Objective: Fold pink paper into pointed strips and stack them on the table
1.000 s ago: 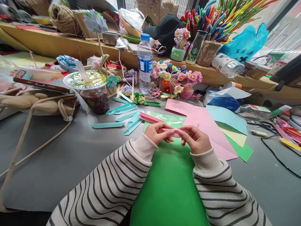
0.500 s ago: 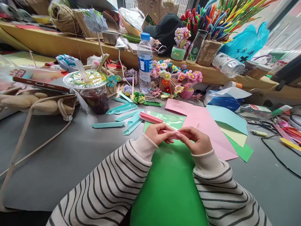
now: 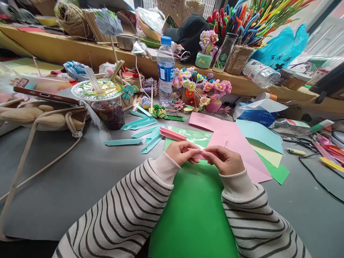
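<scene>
Between my two hands is a small pink paper strip (image 3: 198, 156), partly covered by the fingers. My left hand (image 3: 181, 153) pinches its left part, and my right hand (image 3: 223, 158) grips it at the right with thumb and fingertips. Both hands are above the near end of a green sheet (image 3: 197, 215) that runs toward me. Just beyond them lies a folded pink paper piece (image 3: 172, 134). Several folded light-blue paper pieces (image 3: 152, 141) are spread to the left of it. Pink paper (image 3: 239, 154) lies right of my hands, beside a light-blue sheet (image 3: 262, 135).
A lidded cup of dark drink (image 3: 107, 113) stands left, near a phone (image 3: 45, 96) on a bag. Behind the papers are a water bottle (image 3: 165, 77) and crafted flowers (image 3: 204, 87). Scissors (image 3: 301, 142) and a black cable (image 3: 319, 182) lie at right.
My right hand has shifted slightly right and down, and more of the pink strip shows between the fingers. My left hand has hardly moved.
</scene>
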Tool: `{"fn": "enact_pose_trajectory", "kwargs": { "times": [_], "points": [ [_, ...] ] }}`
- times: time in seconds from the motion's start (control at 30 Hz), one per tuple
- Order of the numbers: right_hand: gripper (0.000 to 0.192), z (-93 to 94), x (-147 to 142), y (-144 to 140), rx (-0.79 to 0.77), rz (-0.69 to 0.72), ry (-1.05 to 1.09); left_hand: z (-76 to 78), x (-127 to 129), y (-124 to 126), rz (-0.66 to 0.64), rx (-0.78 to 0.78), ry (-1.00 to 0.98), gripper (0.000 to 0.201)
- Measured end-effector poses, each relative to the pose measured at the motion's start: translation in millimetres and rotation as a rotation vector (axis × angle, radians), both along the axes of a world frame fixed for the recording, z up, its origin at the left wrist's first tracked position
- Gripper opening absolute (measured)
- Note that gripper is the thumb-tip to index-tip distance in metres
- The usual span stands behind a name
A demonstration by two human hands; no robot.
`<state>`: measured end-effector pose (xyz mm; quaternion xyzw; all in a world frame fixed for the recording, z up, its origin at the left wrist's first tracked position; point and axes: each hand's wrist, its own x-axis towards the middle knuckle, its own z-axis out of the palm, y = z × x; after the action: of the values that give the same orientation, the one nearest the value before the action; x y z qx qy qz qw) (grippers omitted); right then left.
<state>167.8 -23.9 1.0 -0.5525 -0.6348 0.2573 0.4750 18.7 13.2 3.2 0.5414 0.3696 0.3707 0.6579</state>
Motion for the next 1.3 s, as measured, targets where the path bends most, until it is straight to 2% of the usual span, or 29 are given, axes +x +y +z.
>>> {"fn": "enact_pose_trajectory", "kwargs": {
  "times": [0.5,0.8,0.93,1.1,1.3],
  "points": [
    [0.012,-2.9,2.4,1.4,0.09,0.012,-0.099,-0.3,-0.2,0.9,-0.034,-0.025,-0.031,0.024],
    [0.012,-3.8,1.5,1.6,0.085,0.009,-0.103,-1.0,-0.8,1.8,-0.026,-0.056,-0.038,0.018],
    [0.013,-4.1,1.6,1.6,0.09,0.003,-0.125,-4.6,-0.4,1.4,0.012,0.003,-0.022,0.019],
    [0.013,-3.4,1.9,0.7,0.112,-0.018,-0.147,-7.3,-0.1,0.3,0.061,0.164,0.021,0.02],
    [0.012,-4.2,1.9,1.0,0.116,-0.002,-0.123,-6.5,-0.7,-0.8,0.117,0.224,0.005,0.013]
  ]
}}
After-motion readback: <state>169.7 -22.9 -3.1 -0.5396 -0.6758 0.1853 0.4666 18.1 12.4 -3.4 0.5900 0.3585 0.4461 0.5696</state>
